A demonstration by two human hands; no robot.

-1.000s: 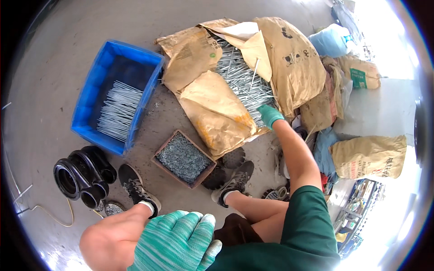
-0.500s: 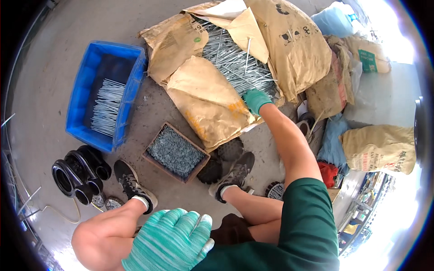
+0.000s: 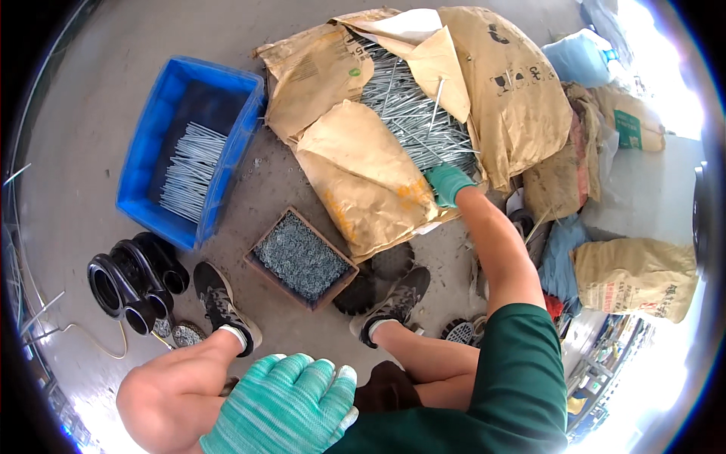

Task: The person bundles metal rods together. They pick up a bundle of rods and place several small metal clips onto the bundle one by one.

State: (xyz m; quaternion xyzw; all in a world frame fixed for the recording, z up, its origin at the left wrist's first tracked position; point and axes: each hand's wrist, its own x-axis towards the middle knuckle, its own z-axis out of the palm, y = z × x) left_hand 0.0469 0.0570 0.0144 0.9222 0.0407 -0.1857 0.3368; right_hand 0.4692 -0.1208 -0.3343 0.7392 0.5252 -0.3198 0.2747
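Observation:
In a green-striped glove, my left hand [image 3: 283,405] lies over my lap near the knee, its fingers laid out side by side and holding nothing visible. My right hand [image 3: 451,185], also gloved in green, reaches into the lower right corner of a torn brown paper sack [image 3: 363,170]. Inside that sack lies a heap of thin silvery metal rods [image 3: 412,106], and my right fingertips are hidden among the rods and paper. A blue plastic bin [image 3: 144,144] on the left holds a neat bundle of similar rods [image 3: 193,170].
A shallow box [image 3: 333,293] of small grey metal pieces sits between my feet. Black ring-shaped parts [image 3: 136,281] stand beside my left shoe [image 3: 219,299]. Along the right are woven sacks [image 3: 631,276], a blue water jug [image 3: 578,59] and a blue cloth [image 3: 560,261].
The floor objects have shifted slightly rightward in the picture as the view moved. My right hand stays at the same corner of the sack; my left hand has hardly moved.

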